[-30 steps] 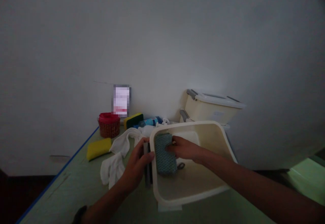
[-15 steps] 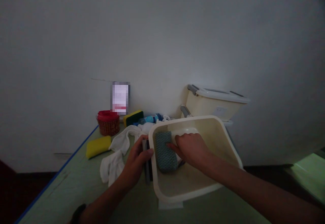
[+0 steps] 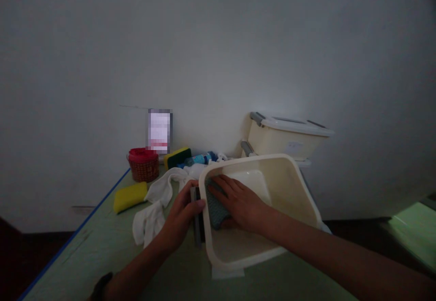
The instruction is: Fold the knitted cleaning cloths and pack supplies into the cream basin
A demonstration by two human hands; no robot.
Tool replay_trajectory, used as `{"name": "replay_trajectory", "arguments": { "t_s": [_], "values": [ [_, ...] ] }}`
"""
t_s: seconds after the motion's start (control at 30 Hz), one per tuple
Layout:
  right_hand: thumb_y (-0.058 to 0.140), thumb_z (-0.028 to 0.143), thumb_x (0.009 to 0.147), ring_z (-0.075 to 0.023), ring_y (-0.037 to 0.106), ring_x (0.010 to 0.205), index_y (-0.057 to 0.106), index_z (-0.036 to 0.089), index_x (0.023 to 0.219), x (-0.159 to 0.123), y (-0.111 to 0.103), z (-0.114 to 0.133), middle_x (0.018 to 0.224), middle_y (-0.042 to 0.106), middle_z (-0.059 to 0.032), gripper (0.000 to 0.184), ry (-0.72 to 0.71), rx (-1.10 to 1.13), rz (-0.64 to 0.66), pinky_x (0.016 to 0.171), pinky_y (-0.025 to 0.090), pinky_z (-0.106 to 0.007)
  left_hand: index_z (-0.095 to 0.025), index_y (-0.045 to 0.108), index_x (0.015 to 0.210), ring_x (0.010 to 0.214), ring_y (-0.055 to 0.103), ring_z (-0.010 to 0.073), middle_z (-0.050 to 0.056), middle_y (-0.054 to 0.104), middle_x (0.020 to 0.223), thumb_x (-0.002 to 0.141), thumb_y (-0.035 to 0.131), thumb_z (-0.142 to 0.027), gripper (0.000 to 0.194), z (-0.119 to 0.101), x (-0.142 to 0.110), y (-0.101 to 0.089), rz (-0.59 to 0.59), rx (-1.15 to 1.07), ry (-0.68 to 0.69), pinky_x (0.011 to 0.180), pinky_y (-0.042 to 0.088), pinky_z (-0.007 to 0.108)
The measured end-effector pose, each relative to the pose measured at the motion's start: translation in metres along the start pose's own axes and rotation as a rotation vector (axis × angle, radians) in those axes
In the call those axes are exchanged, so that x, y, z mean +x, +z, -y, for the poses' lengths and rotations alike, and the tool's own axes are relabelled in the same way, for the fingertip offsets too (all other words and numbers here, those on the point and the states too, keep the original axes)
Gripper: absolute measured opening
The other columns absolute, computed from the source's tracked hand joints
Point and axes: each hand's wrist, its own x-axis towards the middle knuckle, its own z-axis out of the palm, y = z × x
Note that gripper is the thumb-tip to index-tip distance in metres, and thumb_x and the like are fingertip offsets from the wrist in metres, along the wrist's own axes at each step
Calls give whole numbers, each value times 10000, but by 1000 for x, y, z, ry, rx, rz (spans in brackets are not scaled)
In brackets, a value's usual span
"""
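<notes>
A cream plastic bin (image 3: 293,187) stands tilted on the green table (image 3: 102,260), its opening toward me. My left hand (image 3: 180,219) grips the bin's left rim and the grey handle there, thumb over the edge. Inside the bin, my right hand (image 3: 240,203) lies flat with fingers stretched out, pressing a teal mesh scrubbing pad (image 3: 213,212) against the left inner wall. Most of the pad is hidden under the hand.
Left of the bin lie a white cloth (image 3: 153,210), a yellow sponge (image 3: 130,196), a red basket (image 3: 143,164), a yellow-green sponge (image 3: 177,157) and a blue bottle (image 3: 200,158). A lidded cream box (image 3: 289,138) stands behind, by the wall. The table's blue left edge (image 3: 81,228) is near.
My right hand has slid left over the pad, going from fingertips on its side to lying flat on top. The left hand keeps its hold on the rim.
</notes>
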Motion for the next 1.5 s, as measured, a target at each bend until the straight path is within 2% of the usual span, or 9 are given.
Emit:
{"name": "replay_trajectory", "arguments": {
  "t_s": [0.2, 0.47, 0.73, 0.93, 1.07, 1.2, 1.33, 1.43, 1.5],
  "values": [
    [748, 403, 609, -332, 280, 1299, 375, 128, 1344, 0, -17, -1, 1412, 322, -185, 869, 4, 61, 33, 1057, 273, -451, -203, 542, 921, 755, 474, 151, -18, 518, 789, 717, 581, -311, 235, 4, 2, -6, 5, -16, -18, 663, 410, 247],
    [665, 286, 728, -275, 384, 1231, 478, 148, 1261, -21, -59, -11, 1313, 428, -156, 581, 70, 83, -18, 1007, 353, -405, -200, 546, 925, 576, 491, 123, -38, 519, 669, 652, 624, -316, 307, -5, 3, 1, -26, -155, -110, 523, 416, 230],
    [587, 323, 792, -275, 449, 1169, 512, 100, 1229, -59, -90, -36, 1231, 513, -177, 497, 230, 97, 56, 977, 372, -413, -187, 557, 813, 593, 538, 130, -35, 544, 652, 641, 614, -291, 209, -9, 26, 66, 61, -261, -198, 554, 428, 229],
    [561, 331, 786, -304, 515, 1108, 548, 89, 1197, -89, -84, -54, 1192, 562, -189, 477, 382, 90, 233, 937, 403, -422, -183, 545, 832, 655, 588, 153, -18, 586, 677, 673, 579, -293, 196, 8, 47, 110, 145, -247, -211, 605, 455, 241],
    [574, 326, 766, -328, 575, 1029, 605, 96, 1126, -101, -77, -66, 1125, 612, -197, 428, 452, 110, 238, 865, 445, -440, -181, 533, 831, 624, 595, 160, -7, 588, 667, 708, 528, -359, 216, 28, 56, 123, 141, -117, -273, 544, 456, 245],
    [529, 322, 805, -299, 590, 1012, 615, 135, 1109, -102, -71, -73, 1110, 638, -155, 367, 517, 108, 135, 850, 447, -411, -165, 530, 843, 550, 585, 155, 1, 587, 630, 755, 494, -420, 273, 37, 65, 122, 175, -12, -310, 485, 452, 250],
    [414, 281, 872, -271, 601, 969, 618, 144, 1071, -93, -76, -64, 1035, 669, -138, 316, 607, 81, -23, 836, 430, -397, -161, 532, 787, 392, 503, 129, -17, 548, 518, 786, 470, -523, 368, 26, 69, 110, 214, 138, -322, 368, 373, 217],
    [379, 248, 888, -230, 608, 910, 616, 146, 1032, -81, -82, -47, 988, 675, -113, 296, 618, 103, -202, 803, 430, -352, -161, 548, 735, 336, 411, 94, -25, 528, 477, 824, 421, -524, 394, 11, 68, 89, 198, 363, -207, 361, 301, 203],
    [403, 241, 881, -202, 608, 842, 628, 158, 967, -72, -85, -32, 924, 679, -81, 255, 576, 159, -301, 753, 434, -318, -172, 568, 771, 396, 424, 97, -27, 549, 507, 809, 502, -429, 268, 2, 65, 69, 147, 519, -94, 414, 297, 206]
  ]
}}
